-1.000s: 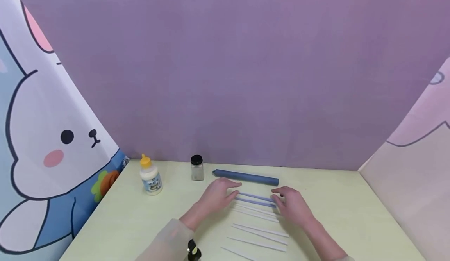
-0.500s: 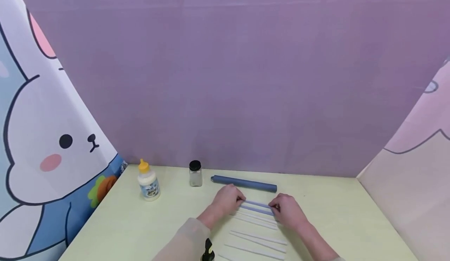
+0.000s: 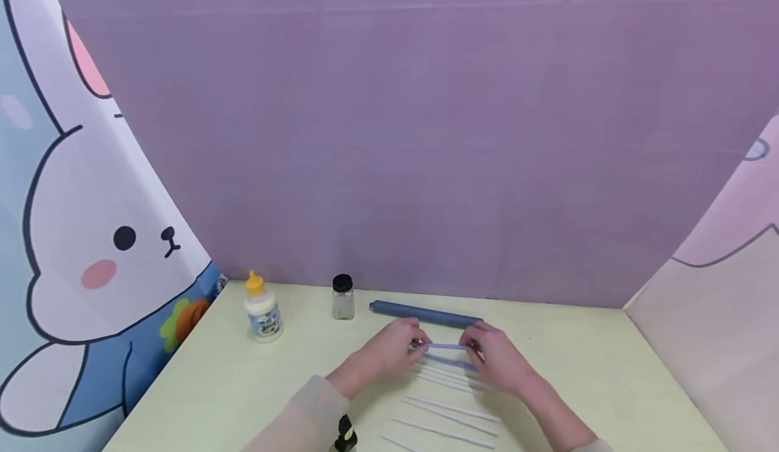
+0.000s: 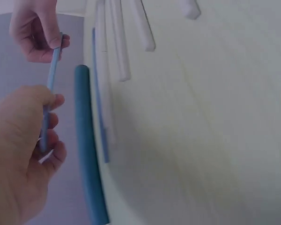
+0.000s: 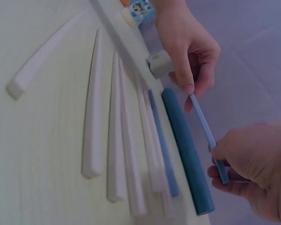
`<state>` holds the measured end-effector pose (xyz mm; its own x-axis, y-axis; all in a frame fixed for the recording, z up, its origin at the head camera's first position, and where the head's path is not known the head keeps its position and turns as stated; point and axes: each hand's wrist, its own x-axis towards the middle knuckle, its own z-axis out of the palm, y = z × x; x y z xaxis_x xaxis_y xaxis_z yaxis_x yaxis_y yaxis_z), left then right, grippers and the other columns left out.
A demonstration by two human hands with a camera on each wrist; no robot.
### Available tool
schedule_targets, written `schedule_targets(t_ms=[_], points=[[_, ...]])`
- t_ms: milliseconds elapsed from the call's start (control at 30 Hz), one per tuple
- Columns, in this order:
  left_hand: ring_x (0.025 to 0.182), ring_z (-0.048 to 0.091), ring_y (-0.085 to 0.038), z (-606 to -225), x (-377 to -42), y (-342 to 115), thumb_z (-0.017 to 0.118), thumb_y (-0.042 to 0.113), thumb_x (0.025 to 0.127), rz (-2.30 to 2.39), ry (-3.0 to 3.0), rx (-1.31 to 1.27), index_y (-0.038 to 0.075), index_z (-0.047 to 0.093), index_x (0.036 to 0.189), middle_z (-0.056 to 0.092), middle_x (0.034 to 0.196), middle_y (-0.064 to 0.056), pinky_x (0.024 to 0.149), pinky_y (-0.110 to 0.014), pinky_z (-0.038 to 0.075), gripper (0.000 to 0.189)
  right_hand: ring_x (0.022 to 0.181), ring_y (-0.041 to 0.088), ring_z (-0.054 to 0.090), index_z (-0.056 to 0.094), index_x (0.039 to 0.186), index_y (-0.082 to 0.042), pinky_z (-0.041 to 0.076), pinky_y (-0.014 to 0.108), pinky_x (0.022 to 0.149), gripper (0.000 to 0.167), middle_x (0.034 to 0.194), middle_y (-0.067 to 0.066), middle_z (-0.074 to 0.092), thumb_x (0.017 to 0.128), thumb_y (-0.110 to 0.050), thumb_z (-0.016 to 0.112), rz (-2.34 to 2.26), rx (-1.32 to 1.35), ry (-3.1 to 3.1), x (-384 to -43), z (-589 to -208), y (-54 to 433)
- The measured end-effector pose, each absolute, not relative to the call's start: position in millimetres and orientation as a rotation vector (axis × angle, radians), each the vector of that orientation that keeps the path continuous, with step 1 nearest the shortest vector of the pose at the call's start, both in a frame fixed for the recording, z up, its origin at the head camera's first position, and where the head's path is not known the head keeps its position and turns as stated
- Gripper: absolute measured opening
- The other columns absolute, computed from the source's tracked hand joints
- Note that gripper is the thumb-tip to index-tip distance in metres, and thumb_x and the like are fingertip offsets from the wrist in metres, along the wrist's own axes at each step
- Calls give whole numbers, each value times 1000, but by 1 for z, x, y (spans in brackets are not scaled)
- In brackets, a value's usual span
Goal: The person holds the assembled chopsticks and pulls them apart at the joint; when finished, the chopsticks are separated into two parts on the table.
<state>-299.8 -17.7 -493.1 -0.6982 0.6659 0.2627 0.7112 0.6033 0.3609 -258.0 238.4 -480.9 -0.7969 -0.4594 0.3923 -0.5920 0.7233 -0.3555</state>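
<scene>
A thin light-blue stick (image 3: 447,346) is held at its two ends, one in each hand. My left hand (image 3: 392,347) pinches its left end between thumb and fingers. Thumb and curled fingers of my right hand (image 3: 502,363) grip the other end. In the right wrist view the held stick (image 5: 203,122) appears raised off the table. A second blue stick (image 3: 452,363) lies on the table just nearer than the hands. Closer still lie several white sticks (image 3: 444,426), roughly side by side. Behind the hands lies a thicker dark-blue rod (image 3: 420,312).
A white glue bottle with a yellow cap (image 3: 264,313) stands at the back left. Right of it is a small clear jar with a black lid (image 3: 343,300). The pale table (image 3: 578,364) meets a purple backdrop (image 3: 426,134) behind.
Both hands have closed on the ends of the far blue stick and lifted it, parting it from the other blue stick. A second ago the fingers were spread around the pair.
</scene>
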Motion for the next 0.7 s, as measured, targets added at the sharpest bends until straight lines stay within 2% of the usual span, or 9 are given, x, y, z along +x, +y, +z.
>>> schedule_targets(t_ms=[167, 300, 433, 700], points=[[72, 52, 4, -477, -290, -24, 71, 20, 103, -671, -2681, -1247, 11, 83, 106, 73, 90, 4, 68, -11, 43, 15, 80, 0, 61, 76, 96, -11, 56, 22, 69, 15, 89, -7, 68, 92, 4, 75, 741, 1004, -2605, -251, -464, 235], [70, 44, 3, -468, -279, -31, 74, 21, 101, -650, -2647, -1247, 13, 85, 106, 67, 84, 6, 66, -11, 38, 15, 79, -5, 58, 80, 98, -12, 55, 20, 69, 11, 90, -9, 68, 93, -2, 78, 712, 1046, -2650, -246, -455, 232], [71, 40, 2, -460, -267, -38, 77, 22, 99, -666, -2616, -1228, 14, 85, 110, 61, 83, 6, 66, -12, 36, 16, 79, -3, 56, 82, 99, -13, 52, 19, 68, 10, 89, -11, 69, 92, -5, 80, 661, 1046, -2636, -239, -446, 228], [72, 59, -8, -449, -254, -41, 84, 19, 93, -720, -2481, -1241, 16, 86, 106, 66, 81, 6, 69, -10, 40, 14, 79, 4, 59, 83, 98, -14, 51, 18, 67, 14, 89, -10, 70, 89, -4, 83, 596, 1053, -2560, -225, -430, 227]])
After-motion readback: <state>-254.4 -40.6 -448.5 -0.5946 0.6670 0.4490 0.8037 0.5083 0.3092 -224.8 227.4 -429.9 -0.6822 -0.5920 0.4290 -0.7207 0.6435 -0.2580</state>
